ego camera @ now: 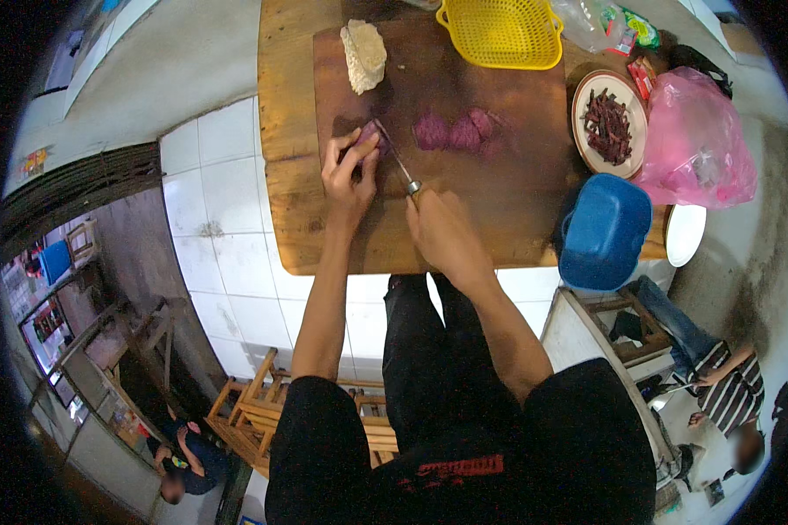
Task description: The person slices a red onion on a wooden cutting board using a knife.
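Observation:
My left hand (pixel 349 172) pins a small purple piece of food (pixel 372 136) to a large dark-brown cutting board (pixel 368 216) with its fingertips. My right hand (pixel 448 230) grips the handle of a knife. The knife blade (pixel 394 152) points away from me, its tip right beside the held piece. To the right of the blade, several rough purple chunks (pixel 456 130) lie in a row on the board. A pale, rough-surfaced slab of food (pixel 364 56) lies farther up, near the board's far left. My fingers partly hide the held piece.
At the far edge stands a yellow plastic basket (pixel 507 33). On the right are a plate (pixel 581 144) of dark-red strips, a pink plastic bag (pixel 699 141), a blue plastic container (pixel 607 230) and a white dish (pixel 686 235). One person (pixel 728 387) is at lower right, another (pixel 194 459) at lower left.

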### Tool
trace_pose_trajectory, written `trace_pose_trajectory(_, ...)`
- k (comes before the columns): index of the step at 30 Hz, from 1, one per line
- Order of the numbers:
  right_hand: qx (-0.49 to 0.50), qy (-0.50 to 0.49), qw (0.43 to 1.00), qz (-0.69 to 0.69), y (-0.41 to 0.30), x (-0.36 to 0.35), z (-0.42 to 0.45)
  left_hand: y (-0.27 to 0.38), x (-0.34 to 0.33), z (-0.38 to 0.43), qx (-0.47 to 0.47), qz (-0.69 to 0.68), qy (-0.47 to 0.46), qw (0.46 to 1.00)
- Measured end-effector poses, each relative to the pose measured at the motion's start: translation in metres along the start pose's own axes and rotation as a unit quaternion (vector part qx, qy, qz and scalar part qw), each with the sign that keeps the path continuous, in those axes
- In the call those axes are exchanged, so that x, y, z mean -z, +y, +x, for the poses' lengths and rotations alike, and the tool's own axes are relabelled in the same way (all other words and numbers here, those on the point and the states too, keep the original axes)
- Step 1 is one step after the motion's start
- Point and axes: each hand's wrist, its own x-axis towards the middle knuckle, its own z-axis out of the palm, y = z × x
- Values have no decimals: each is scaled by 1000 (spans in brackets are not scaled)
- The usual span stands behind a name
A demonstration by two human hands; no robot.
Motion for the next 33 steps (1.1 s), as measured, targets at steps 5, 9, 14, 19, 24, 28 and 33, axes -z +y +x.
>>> trace_pose_trajectory(5, -1, -2, 1000, 24, 3, 1, 18, -2, -3, -4, 19, -11, 4, 1000)
trace_pose_trajectory(9, -7, -4, 1000, 20, 8, -6, 15, -3, -1, -1, -3, -2, -19, 1000)
trace_pose_trajectory(14, -28, -13, 999, 26, -2, -4, 9, 7, 1, -3, 7, 13, -37, 999)
trace_pose_trajectory(19, -57, -63, 995, 55, -15, 2, 4, 19, -11, -6, 42, 102, 7, 994)
trace_pose_trajectory(24, -59, -54, 996, 37, -15, 0, 5, 13, -19, 2, 90, 154, 16, 984)
trace_pose_trajectory(28, -42, -42, 998, 8, -19, 5, 4, 6, -16, 9, 65, 174, -3, 983)
trace_pose_trajectory(33, -38, -55, 998, -18, -13, -2, 9, 4, -18, 14, 27, 113, 39, 992)
